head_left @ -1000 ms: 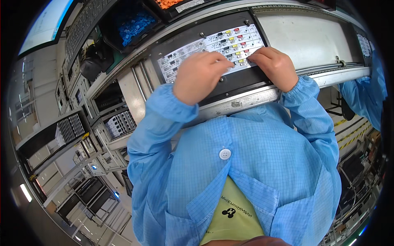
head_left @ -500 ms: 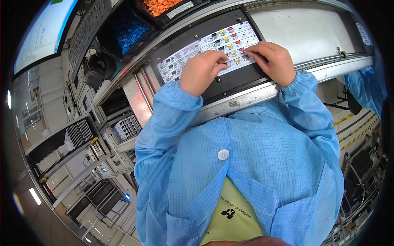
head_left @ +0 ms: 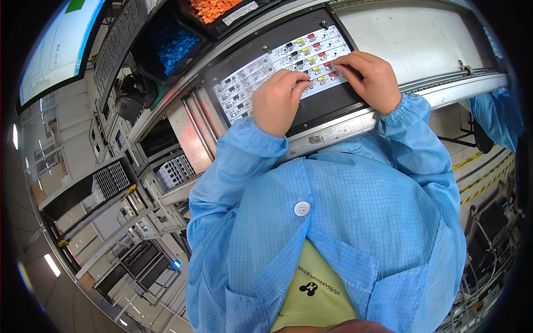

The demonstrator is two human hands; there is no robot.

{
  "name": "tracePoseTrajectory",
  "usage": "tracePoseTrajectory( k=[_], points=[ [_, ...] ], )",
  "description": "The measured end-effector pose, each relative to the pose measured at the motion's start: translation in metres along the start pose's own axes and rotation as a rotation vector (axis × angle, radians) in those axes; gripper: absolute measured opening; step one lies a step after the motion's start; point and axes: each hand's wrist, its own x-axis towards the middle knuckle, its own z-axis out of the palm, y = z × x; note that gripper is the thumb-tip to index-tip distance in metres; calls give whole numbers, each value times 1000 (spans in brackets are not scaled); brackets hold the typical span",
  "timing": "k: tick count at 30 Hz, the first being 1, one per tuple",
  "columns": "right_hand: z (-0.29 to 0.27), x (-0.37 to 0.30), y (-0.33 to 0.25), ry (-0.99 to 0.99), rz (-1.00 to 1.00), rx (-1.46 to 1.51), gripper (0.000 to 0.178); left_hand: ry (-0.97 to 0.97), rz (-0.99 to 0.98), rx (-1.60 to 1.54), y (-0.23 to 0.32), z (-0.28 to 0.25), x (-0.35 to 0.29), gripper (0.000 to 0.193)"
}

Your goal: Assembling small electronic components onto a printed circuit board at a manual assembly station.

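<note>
A white circuit board panel [head_left: 244, 94] lies in a black carrier frame [head_left: 333, 102] on the conveyor, with rows of small black, yellow and red connectors on its right part. My left hand [head_left: 279, 102] is over the panel's near middle, thumb and forefinger pinched beside a black connector; whatever is between the tips is too small to make out. Over the panel's right end, my right hand [head_left: 373, 80] has thumb and forefinger drawn together close to a red connector [head_left: 328, 65]. The tips hide what they hold, if anything.
Beyond the carrier stand a black bin of blue connectors [head_left: 176, 51] and one of orange connectors [head_left: 214, 8]. A metal rail [head_left: 316, 140] runs along the near edge. At far left are a screen [head_left: 53, 47] and a keyboard [head_left: 119, 44]. A blue sleeve [head_left: 494, 116] shows at right.
My left hand has shifted slightly right, its thumb and forefinger closing into a tighter pinch. My right hand has moved a little away from me along the panel.
</note>
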Motion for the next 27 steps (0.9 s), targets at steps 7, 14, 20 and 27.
tracePoseTrajectory(
  k=[7, 14, 20, 27],
  points=[
    [1, -2, 4, 14, 13, 2, 15, 52, 181, 154, 1, 4, -3, 7],
    [0, -2, 2, 8, 23, -22, 15, 113, 172, 60, -1, 10, -3, 7],
    [1, -2, 3, 18, 29, -27, 15, 114, 104, -47, -2, 13, -1, 8],
    [1, -2, 5, 16, 33, -52, 15, 85, 178, 65, -4, 11, 2, 8]
  ],
)
